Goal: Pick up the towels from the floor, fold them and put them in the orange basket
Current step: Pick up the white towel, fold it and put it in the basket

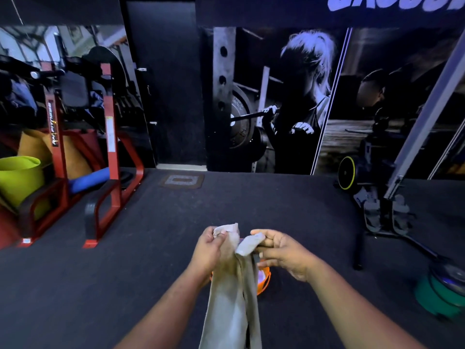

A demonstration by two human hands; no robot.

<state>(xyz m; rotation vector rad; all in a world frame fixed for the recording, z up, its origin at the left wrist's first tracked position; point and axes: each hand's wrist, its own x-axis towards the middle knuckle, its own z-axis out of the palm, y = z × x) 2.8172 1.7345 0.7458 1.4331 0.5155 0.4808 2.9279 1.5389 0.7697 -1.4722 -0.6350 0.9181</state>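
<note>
Floor (176,248): we see one dark mat surface filling the lower half of the view, with one pale rectangular patch (182,181) set into it near the far wall.
Wall mural (289,102): we count one large black-and-white gym picture across the back wall, beside one dark door (166,81).
Red rack (105,157): one red steel frame stands at our left, with one lime-green tub (18,182) and one blue roll (88,181) tucked in and behind it.
Right-side gear: one wheel with a yellow rim (346,173) sits by the wall, and one green weight stack (442,293) lies at the right edge.
Towel (234,298): we hold one grey towel up in front of us; it hangs in two long folds down past the bottom edge.
Orange basket (264,283): we see one on the floor, directly behind the hanging towel, which hides most of it; only a strip of orange rim shows to the towel's right.
Left hand (208,250): our fingers are curled around one upper corner of the towel, thumb pressed on the cloth.
Right hand (281,250): thumb and fingers pinch the other upper corner, which pokes out leftward past the fingertips, just beside the left hand.
</note>
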